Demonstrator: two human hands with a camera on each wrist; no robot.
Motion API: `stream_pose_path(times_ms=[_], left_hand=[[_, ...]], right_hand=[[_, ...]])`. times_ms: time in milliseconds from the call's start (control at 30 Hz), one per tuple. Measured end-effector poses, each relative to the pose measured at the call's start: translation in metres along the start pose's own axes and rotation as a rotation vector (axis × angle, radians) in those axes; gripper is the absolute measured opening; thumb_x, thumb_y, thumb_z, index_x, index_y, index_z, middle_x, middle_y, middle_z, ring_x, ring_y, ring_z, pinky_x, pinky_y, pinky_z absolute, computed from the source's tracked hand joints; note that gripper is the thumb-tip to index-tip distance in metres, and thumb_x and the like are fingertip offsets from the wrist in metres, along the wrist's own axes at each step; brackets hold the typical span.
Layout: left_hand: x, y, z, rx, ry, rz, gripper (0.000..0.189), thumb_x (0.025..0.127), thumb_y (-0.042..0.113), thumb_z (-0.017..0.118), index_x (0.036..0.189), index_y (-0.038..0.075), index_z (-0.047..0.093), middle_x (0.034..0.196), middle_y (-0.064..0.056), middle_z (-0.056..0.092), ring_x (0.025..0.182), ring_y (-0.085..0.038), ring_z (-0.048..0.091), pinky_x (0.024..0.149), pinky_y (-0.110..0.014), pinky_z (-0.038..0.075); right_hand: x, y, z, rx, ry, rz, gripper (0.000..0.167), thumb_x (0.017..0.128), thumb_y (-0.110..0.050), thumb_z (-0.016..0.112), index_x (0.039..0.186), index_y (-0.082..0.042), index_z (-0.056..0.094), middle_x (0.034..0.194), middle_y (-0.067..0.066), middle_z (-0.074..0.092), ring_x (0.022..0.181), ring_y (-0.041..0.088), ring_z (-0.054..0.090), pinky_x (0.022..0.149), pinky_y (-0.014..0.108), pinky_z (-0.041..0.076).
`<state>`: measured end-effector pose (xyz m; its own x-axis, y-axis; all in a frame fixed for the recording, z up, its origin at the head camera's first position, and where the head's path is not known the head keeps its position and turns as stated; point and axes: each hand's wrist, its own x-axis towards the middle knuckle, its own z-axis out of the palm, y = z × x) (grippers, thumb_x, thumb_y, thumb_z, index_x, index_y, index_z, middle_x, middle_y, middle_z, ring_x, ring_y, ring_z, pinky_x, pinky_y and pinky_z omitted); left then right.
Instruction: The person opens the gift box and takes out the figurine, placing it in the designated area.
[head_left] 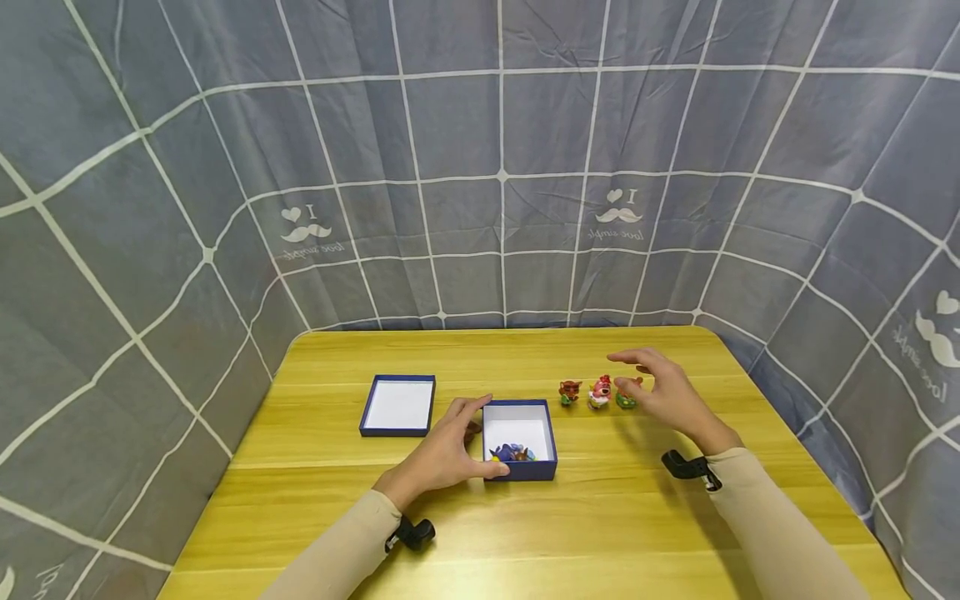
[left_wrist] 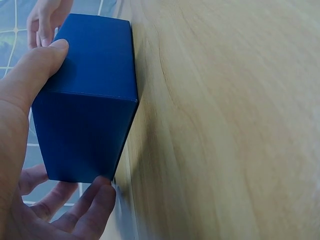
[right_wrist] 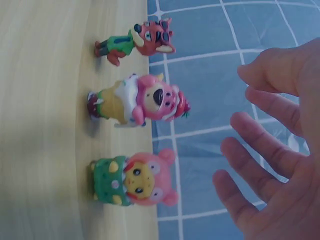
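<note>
Box (head_left: 532,471), blue outside, white inside, sits held by the left grip (head_left: 446,451); the right grip (head_left: 669,395) gapes empty.

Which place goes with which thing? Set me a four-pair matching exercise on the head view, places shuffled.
Things
1. Open blue box
2. Fox figure
3. Red-hatted pink figure
4. Green-suited figure

Places
A. Middle of the figure row
B. Right end of the figure row
C. Held by the left hand
D. Left end of the figure row

Pairs: 1-C; 2-D; 3-A; 4-B
</note>
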<state>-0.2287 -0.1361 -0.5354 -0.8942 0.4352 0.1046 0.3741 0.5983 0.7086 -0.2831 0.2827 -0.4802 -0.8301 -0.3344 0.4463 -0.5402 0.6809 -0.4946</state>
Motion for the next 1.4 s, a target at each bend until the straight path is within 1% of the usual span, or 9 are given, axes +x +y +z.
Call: stream_pose_path(times_ms=[133, 233, 433, 700, 867, 967, 1100, 1167, 1400], left_hand=[[0.000, 0.000, 0.000, 0.000, 0.000, 0.001, 0.124, 0.087, 0.063, 0.100, 0.184, 0.021, 0.036, 0.168, -0.011, 0.053, 0.142, -0.029, 0.067, 0.122, -0.058, 0.058], [0.001, 0.000, 0.000, -0.001, -0.001, 0.000, 0.123, 0.087, 0.063, 0.100, 0.183, 0.020, 0.037, 0.169, -0.012, 0.053, 0.143, -0.030, 0.067, 0.121, -0.058, 0.059], [0.003, 0.000, 0.000, -0.001, -0.004, 0.001, 0.123, 0.087, 0.062, 0.101, 0.183, 0.019, 0.037, 0.167, -0.012, 0.054, 0.143, -0.029, 0.067, 0.121, -0.057, 0.059], [0.004, 0.001, -0.001, 0.009, -0.004, 0.002, 0.124, 0.086, 0.062, 0.102, 0.183, 0.018, 0.038, 0.169, -0.013, 0.053, 0.145, -0.030, 0.066, 0.124, -0.057, 0.058], [0.003, 0.002, 0.000, 0.020, -0.001, 0.001, 0.125, 0.085, 0.064, 0.102, 0.182, 0.016, 0.039, 0.174, -0.012, 0.049, 0.150, -0.032, 0.064, 0.128, -0.058, 0.055], [0.003, 0.004, 0.000, 0.027, -0.001, 0.001, 0.125, 0.084, 0.065, 0.102, 0.181, 0.015, 0.039, 0.178, -0.011, 0.047, 0.153, -0.032, 0.063, 0.130, -0.058, 0.054], [0.004, 0.007, -0.002, 0.033, -0.013, -0.004, 0.125, 0.084, 0.065, 0.101, 0.180, 0.015, 0.039, 0.178, -0.012, 0.048, 0.152, -0.032, 0.064, 0.128, -0.058, 0.056], [0.004, 0.007, -0.002, 0.034, -0.021, -0.005, 0.125, 0.085, 0.066, 0.101, 0.180, 0.014, 0.039, 0.177, -0.013, 0.050, 0.151, -0.033, 0.065, 0.127, -0.058, 0.057], [0.006, 0.005, -0.003, 0.052, -0.025, -0.008, 0.125, 0.085, 0.068, 0.100, 0.181, 0.015, 0.038, 0.177, -0.012, 0.050, 0.152, -0.034, 0.065, 0.127, -0.058, 0.056]], right_hand=[[0.001, -0.008, 0.004, -0.035, -0.002, -0.060, 0.043, 0.103, -0.002, 0.087, 0.145, -0.009, 0.078, 0.140, 0.014, 0.079, 0.129, 0.039, 0.074, 0.106, 0.064, 0.060], [0.002, -0.013, 0.007, -0.046, -0.015, -0.095, 0.045, 0.101, 0.000, 0.089, 0.144, -0.008, 0.078, 0.139, 0.014, 0.079, 0.132, 0.041, 0.074, 0.110, 0.068, 0.060], [0.003, -0.026, 0.012, -0.054, -0.075, -0.160, 0.044, 0.102, -0.002, 0.088, 0.145, -0.007, 0.077, 0.141, 0.015, 0.079, 0.134, 0.042, 0.075, 0.111, 0.068, 0.062], [0.010, -0.049, 0.018, -0.067, -0.205, -0.206, 0.048, 0.104, -0.006, 0.088, 0.150, -0.008, 0.074, 0.146, 0.013, 0.076, 0.123, 0.037, 0.075, 0.104, 0.061, 0.064], [0.016, -0.065, 0.023, -0.092, -0.271, -0.250, 0.050, 0.103, -0.011, 0.090, 0.151, -0.009, 0.074, 0.143, 0.008, 0.077, 0.125, 0.031, 0.074, 0.109, 0.055, 0.064], [0.018, -0.074, 0.026, -0.086, -0.327, -0.254, 0.050, 0.104, -0.013, 0.090, 0.151, -0.011, 0.074, 0.144, 0.006, 0.075, 0.122, 0.026, 0.072, 0.108, 0.051, 0.063], [0.022, -0.083, 0.033, -0.064, -0.400, -0.282, 0.048, 0.104, -0.013, 0.089, 0.150, -0.011, 0.075, 0.149, 0.007, 0.073, 0.131, 0.027, 0.070, 0.107, 0.050, 0.064], [0.024, -0.087, 0.036, -0.061, -0.435, -0.293, 0.048, 0.104, -0.015, 0.089, 0.150, -0.011, 0.075, 0.150, 0.006, 0.073, 0.137, 0.029, 0.069, 0.112, 0.052, 0.064], [0.031, -0.100, 0.049, -0.068, -0.590, -0.301, 0.049, 0.107, -0.020, 0.088, 0.154, -0.017, 0.075, 0.151, 0.005, 0.071, 0.140, 0.031, 0.070, 0.118, 0.056, 0.063]])
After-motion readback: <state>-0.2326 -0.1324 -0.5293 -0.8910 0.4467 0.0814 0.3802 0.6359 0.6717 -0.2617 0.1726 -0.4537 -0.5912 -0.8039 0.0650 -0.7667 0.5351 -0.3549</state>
